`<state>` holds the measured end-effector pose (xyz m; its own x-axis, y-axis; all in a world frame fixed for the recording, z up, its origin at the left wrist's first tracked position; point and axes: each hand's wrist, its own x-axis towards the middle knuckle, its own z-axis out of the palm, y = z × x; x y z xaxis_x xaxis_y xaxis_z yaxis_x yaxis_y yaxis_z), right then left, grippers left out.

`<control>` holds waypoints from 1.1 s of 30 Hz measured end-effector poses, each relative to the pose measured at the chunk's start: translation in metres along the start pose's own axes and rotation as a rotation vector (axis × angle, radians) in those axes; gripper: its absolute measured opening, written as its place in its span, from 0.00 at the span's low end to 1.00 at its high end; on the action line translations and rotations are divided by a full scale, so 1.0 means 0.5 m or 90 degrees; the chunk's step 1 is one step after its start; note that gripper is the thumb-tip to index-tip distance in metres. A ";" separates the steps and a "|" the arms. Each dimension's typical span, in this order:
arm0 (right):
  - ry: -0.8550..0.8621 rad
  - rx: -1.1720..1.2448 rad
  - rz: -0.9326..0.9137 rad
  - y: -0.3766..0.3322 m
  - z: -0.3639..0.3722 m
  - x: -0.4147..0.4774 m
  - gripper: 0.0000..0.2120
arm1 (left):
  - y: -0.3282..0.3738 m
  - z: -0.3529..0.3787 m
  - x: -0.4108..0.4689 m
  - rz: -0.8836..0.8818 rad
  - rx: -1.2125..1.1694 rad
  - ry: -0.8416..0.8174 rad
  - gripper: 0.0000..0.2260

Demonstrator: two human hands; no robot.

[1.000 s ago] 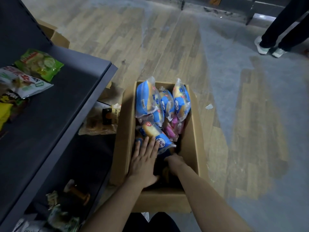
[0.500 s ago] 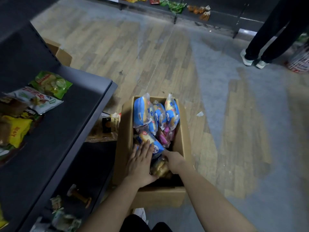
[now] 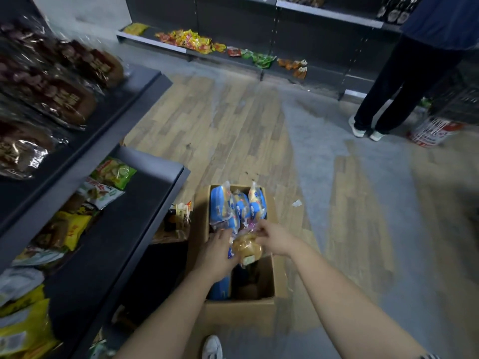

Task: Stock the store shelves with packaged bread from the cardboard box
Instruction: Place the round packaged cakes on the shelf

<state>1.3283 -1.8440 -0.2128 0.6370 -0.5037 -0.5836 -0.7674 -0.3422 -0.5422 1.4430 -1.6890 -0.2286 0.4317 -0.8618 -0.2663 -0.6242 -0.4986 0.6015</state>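
Right hand (image 3: 274, 239) pinches the clear wrapper of a bun pack (image 3: 246, 248) at its upper edge. The left hand (image 3: 216, 252) lies against the pack's left side; whether its fingers curl under it I cannot tell. Widest in the picture, the dark shelf (image 3: 121, 229) runs down the left of the frame, with bare board beside the snack bags (image 3: 114, 172). Lower middle, the cardboard box (image 3: 241, 307) sits on the floor next to it, with blue bread packs (image 3: 228, 208) standing at its far end. The bun pack hangs just above the box's middle. To do this well, I judge the left palm should go under the pack so the wrapper bears no weight. Then lift clear of the rim, swing left and lay it flat on the bare board.
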 end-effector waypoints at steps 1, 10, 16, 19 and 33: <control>0.008 0.000 -0.009 -0.006 -0.007 -0.010 0.18 | 0.009 -0.007 0.002 -0.023 -0.075 -0.006 0.26; 0.107 0.281 0.052 -0.038 -0.047 -0.090 0.19 | 0.051 -0.044 0.010 -0.040 -0.257 0.078 0.16; 0.002 0.527 0.090 -0.074 -0.064 -0.110 0.29 | 0.082 -0.050 0.011 0.070 -0.169 0.158 0.15; 0.048 0.526 0.078 -0.081 -0.068 -0.103 0.26 | 0.084 -0.047 0.010 0.119 -0.199 0.121 0.21; -0.031 0.431 0.013 -0.079 -0.106 -0.132 0.27 | 0.073 -0.118 -0.006 0.135 -0.129 -0.040 0.54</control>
<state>1.3129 -1.8394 -0.1207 0.6370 -0.4632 -0.6161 -0.5750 0.2469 -0.7800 1.4574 -1.6989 -0.1613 0.2606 -0.9521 -0.1602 -0.5505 -0.2828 0.7854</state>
